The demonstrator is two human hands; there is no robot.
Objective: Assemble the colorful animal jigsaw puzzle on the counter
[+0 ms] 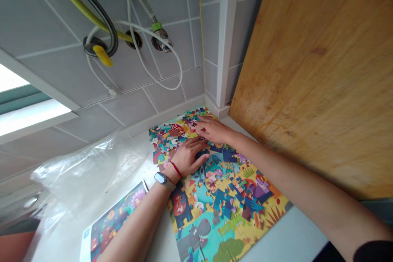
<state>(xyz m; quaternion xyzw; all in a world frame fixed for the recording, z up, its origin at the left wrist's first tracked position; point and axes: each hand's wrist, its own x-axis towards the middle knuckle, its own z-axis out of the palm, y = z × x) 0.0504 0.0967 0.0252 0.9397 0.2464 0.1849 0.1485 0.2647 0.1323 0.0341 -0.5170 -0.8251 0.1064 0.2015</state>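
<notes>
Evidently, both hands are laid palm down on the pieces. The left hand (187, 157) is loosely spread, its thumb held apart from the fingers; the right hand (213, 130) is stretched out flatter, just beyond it towards the corner. Nothing is seen gripped in either, though whether a piece is pinned beneath the palms cannot be told. Around them, loose pieces (220, 199) are heaped and overlapped on a colourful jigsaw picture (201, 231), whose near end, with a hippo, is seen joined and flat.

The pieces are judged to be thin card: light, fairly stiff, a little slick on the printed face. They are probably best lifted by opposite edges, or slid under a fingertip, since knobs could be bent if pinched. The joined part should be pressed flat rather than raised by one corner, as its seams might give.

The jigsaw is supported on a white surface (282, 237). Beyond the left forearm, a printed sheet (118, 215) and a clear plastic bag (89, 172) are placed. The corner is closed in by a tiled wall (172, 110) and a wooden panel (322, 69).
</notes>
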